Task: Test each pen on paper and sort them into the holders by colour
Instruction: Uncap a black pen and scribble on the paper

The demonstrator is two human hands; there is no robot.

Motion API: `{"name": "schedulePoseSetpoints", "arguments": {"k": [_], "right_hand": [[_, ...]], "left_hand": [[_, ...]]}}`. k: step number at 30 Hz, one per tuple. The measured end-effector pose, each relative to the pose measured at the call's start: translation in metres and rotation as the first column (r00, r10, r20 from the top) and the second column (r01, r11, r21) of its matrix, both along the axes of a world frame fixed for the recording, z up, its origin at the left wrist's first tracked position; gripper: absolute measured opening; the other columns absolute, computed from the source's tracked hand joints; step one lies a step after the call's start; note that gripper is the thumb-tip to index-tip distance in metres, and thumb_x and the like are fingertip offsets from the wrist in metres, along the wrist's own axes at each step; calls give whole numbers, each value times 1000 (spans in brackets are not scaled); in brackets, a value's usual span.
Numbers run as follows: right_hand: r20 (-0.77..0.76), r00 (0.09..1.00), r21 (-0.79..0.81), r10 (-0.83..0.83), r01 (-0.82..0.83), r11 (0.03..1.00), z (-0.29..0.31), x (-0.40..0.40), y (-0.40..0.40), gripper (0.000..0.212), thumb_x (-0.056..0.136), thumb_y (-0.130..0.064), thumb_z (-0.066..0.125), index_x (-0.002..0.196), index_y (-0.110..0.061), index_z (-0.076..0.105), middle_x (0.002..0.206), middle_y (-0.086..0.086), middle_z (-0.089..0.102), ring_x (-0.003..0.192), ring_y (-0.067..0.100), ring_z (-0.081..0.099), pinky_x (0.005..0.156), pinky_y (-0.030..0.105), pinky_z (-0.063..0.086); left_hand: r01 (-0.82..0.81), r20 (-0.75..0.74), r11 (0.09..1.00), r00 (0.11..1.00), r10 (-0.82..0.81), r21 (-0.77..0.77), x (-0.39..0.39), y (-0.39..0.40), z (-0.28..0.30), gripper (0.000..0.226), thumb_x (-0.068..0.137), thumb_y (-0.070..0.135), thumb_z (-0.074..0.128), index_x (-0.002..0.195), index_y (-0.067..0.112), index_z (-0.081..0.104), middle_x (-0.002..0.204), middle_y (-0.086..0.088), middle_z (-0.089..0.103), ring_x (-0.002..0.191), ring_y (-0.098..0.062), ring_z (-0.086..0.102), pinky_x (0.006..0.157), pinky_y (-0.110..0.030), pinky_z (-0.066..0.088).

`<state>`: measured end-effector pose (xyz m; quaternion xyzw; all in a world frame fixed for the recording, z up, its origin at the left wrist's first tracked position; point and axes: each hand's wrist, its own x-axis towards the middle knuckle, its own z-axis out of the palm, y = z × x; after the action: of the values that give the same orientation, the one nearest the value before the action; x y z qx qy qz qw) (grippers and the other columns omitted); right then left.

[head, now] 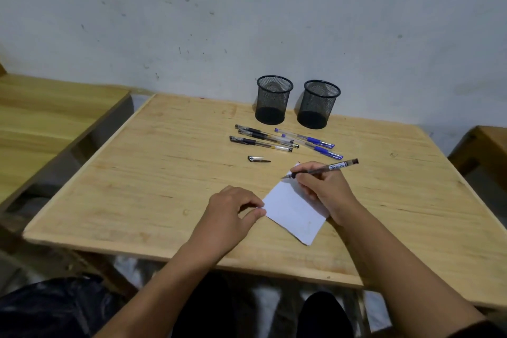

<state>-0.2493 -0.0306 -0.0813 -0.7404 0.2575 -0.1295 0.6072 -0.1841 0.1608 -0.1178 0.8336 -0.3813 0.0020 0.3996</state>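
My right hand [322, 186] grips an uncapped dark pen [332, 167], its tip at the far corner of a white slip of paper [293, 212]. My left hand [233, 207] rests on the table and pinches the paper's left corner with thumb and forefinger. The pen's black cap [258, 159] lies alone just beyond the paper. Farther back lie three black pens [262, 138] side by side and two blue pens [310, 143] to their right. Two black mesh holders, left [273, 100] and right [318, 104], stand empty by the wall.
The work surface is a wooden table [153, 173] against a pale wall. Another wooden surface [46, 115] sits to the left across a gap, and a wooden piece [482, 145] stands at the right edge. My dark-clothed legs show below the near edge.
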Motion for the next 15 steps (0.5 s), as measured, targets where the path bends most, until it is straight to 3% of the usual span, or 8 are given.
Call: {"name": "schedulePoseSetpoints", "arguments": {"k": [4,10,15], "right_hand": [[39,999,26,8,-9,1000,-3,3,23,14,88,-8,57,81,-13,68,56,-3,57,49,7,44,46,18,37],[65,993,-4,95,-95,995,-12,2,39,19,88,-13,48,71,-13,56,57,17,55,49,23,47,54,33,39],[55,990,-81,134,-129,988,-12,-2,37,15,88,-5,50,74,-9,57,54,6,53,45,11,47,48,22,39]], "left_hand": [[-15,-18,1000,1000,14,-9,0,-1,1,8,73,27,74,80,24,72,82,11,71,82,-3,56,72,-2,34],[-20,-29,1000,999,19,-20,1,1,4,8,72,28,75,77,23,72,80,10,70,79,-3,55,70,-7,35],[-27,-65,999,998,26,-27,1,1,4,8,71,27,76,74,21,71,79,9,69,79,-5,57,69,-6,36]]}}
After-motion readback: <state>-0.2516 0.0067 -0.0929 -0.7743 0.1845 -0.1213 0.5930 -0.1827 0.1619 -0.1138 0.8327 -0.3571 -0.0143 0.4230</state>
